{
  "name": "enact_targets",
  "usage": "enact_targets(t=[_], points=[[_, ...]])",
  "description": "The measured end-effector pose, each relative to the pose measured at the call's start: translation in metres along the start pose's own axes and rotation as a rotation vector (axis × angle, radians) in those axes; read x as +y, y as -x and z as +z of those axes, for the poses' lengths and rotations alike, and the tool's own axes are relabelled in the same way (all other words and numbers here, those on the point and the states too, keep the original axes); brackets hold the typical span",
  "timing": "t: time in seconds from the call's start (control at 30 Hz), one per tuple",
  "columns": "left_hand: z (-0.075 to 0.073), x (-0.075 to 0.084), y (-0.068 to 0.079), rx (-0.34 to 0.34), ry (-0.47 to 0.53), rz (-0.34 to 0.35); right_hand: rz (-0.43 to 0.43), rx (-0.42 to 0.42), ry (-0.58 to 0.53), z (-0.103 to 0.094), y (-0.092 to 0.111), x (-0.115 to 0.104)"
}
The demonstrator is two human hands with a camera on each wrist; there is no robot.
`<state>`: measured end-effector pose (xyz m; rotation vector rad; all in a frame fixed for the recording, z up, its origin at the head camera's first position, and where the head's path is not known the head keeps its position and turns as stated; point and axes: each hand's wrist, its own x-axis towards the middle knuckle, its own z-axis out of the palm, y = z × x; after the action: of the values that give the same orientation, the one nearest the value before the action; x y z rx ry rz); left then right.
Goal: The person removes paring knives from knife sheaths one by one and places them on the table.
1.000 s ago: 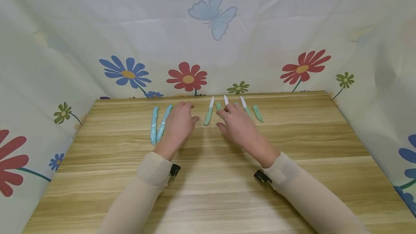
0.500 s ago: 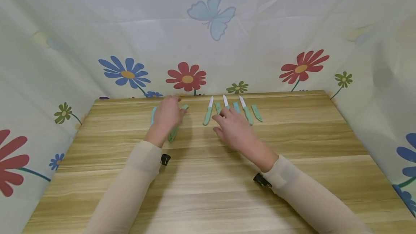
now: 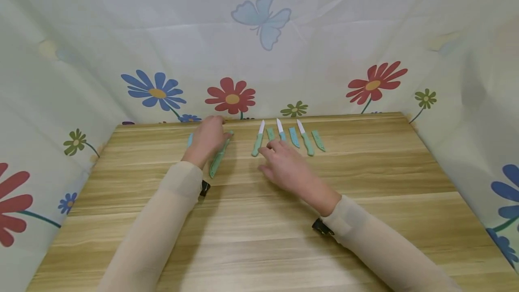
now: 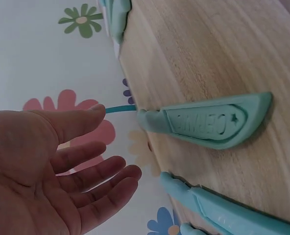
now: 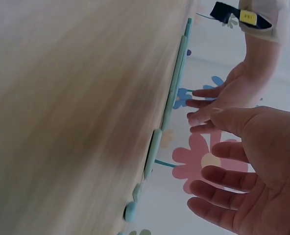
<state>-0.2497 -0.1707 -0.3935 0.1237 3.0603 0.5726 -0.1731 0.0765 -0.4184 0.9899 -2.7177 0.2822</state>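
Observation:
My left hand (image 3: pixel 207 139) hovers over the left group of knives, its fingers relaxed and holding nothing. Just right of it lies a green sheathed paring knife (image 3: pixel 219 159), also large in the left wrist view. A blue sheathed knife (image 4: pixel 233 213) lies beside that one, mostly hidden by the hand in the head view. My right hand (image 3: pixel 285 166) hangs with loose fingers in front of the right-hand row, gripping nothing. That row holds a green knife (image 3: pixel 258 139), a green sheath (image 3: pixel 270 134), a blue knife (image 3: pixel 280 129), a blue sheath (image 3: pixel 294 137), another green knife (image 3: pixel 306 141) and another green sheath (image 3: pixel 318 140).
The knives lie near the far edge of the wooden table (image 3: pixel 251 238). The bare blades point towards the flowered cloth (image 3: pixel 324 48) behind, which also hangs at both sides.
My left hand has moved left over the blue sheathed knives, uncovering the green sheathed knife. My right hand has drawn slightly back and left, bringing the blue sheath and blue knife's handle into sight.

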Motion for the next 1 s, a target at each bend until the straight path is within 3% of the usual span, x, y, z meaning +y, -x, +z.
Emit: enact_targets(t=[0.3, 0.7, 1.0], points=[[0.008, -0.001, -0.02, -0.073, 0.016, -0.068, 0.021, -0.035, -0.044, 0.007, -0.009, -0.014], [0.018, 0.003, -0.035, -0.057, -0.004, -0.109, -0.015, -0.122, 0.058, 0.019, -0.031, -0.032], [0.022, -0.001, -0.039, -0.07, -0.004, -0.105, 0.045, -0.185, 0.049, 0.025, -0.036, -0.036]])
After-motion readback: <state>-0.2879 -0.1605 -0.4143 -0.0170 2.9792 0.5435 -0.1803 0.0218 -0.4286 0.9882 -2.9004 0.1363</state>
